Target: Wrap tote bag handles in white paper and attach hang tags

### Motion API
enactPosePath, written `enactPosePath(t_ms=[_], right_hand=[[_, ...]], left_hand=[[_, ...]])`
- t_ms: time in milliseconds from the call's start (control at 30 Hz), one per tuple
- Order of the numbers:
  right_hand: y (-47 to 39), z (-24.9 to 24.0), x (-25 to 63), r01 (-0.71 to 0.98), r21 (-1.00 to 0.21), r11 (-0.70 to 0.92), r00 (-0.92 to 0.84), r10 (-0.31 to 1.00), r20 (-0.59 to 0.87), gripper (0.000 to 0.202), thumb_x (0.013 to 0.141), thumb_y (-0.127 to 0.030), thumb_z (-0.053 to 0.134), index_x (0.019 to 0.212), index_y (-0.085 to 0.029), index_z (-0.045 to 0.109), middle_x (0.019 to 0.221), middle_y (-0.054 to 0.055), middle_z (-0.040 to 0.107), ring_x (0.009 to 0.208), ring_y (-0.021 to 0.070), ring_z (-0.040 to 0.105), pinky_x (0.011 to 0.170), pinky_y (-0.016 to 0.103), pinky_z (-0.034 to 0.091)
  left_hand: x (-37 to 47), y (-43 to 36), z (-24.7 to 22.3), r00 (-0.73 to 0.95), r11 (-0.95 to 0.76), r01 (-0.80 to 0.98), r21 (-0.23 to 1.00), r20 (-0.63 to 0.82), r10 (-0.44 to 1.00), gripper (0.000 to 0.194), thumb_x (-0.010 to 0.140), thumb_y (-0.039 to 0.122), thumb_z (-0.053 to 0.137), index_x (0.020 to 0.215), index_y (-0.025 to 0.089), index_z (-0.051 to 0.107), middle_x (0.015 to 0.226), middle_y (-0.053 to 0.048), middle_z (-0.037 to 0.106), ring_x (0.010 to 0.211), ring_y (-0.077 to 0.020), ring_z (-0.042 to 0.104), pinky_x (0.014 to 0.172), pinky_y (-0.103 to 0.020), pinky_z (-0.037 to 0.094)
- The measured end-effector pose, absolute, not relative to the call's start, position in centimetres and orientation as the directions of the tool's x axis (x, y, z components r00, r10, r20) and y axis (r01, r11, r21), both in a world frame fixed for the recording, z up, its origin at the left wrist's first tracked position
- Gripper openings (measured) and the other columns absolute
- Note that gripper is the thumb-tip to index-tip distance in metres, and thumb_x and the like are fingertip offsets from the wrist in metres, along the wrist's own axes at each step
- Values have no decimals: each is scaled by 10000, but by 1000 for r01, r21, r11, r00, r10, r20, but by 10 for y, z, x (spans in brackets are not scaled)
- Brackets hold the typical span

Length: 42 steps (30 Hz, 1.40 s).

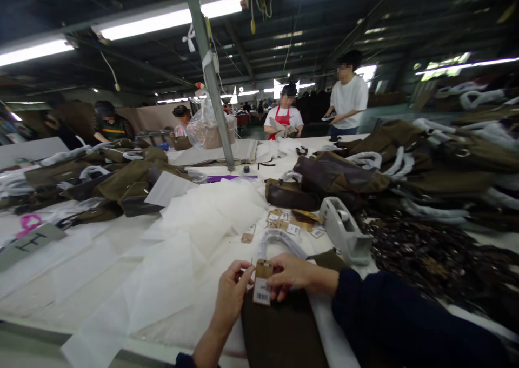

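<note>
Between the thumb and fingers of my right hand is a brown hang tag with a white barcode label. My left hand is closed in a pinch at the tag's left edge; the tip of a thin dark string shows above its fingertips. Beneath both hands lies an olive-brown bag. Its handle, wrapped in pale film, arches up behind the tag. Whether the string is fastened to the bag cannot be seen.
Several loose hang tags lie beyond the bag, beside a grey tape dispenser. White paper sheets spread to the left. Bags are heaped left and right, near dark straps. A metal post rises mid-table; several people stand beyond.
</note>
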State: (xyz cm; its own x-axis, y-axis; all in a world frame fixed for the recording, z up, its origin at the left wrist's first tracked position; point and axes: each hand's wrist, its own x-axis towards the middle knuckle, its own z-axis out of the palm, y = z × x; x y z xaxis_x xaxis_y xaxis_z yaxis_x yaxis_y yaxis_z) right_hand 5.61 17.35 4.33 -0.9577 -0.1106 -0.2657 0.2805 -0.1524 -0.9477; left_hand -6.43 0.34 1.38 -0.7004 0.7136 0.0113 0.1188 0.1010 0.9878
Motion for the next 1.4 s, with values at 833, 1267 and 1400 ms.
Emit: enactPosePath(t_ms=[833, 1267, 1400], right_hand=[[169, 23, 39, 82, -996, 40, -933, 355, -63, 180, 735, -307, 707, 839, -162, 730, 667, 1, 624, 564, 118, 503, 540, 244, 378], [162, 20, 39, 66, -987, -145, -906, 406, -120, 300, 697, -415, 760, 783, -151, 645, 652, -10, 576, 566, 122, 512, 505, 240, 412], [158, 24, 42, 108, -969, -221, -913, 365, -185, 328, 697, -409, 782, 789, -137, 625, 672, -6, 582, 569, 108, 519, 523, 230, 432]], left_hand=[[-59, 19, 17, -586, 130, 153, 980, -16, 810, 261, 818, 426, 638, 773, 169, 655, 658, 3, 620, 613, -136, 532, 557, -223, 375], [-48, 15, 18, -716, 182, 173, 968, -3, 698, 333, 839, 491, 613, 988, 195, 586, 727, 3, 636, 646, -169, 583, 586, -255, 454], [-33, 13, 21, -689, 171, 194, 966, 10, 725, 330, 822, 441, 666, 1019, 213, 531, 830, 3, 646, 720, -166, 591, 655, -263, 480]])
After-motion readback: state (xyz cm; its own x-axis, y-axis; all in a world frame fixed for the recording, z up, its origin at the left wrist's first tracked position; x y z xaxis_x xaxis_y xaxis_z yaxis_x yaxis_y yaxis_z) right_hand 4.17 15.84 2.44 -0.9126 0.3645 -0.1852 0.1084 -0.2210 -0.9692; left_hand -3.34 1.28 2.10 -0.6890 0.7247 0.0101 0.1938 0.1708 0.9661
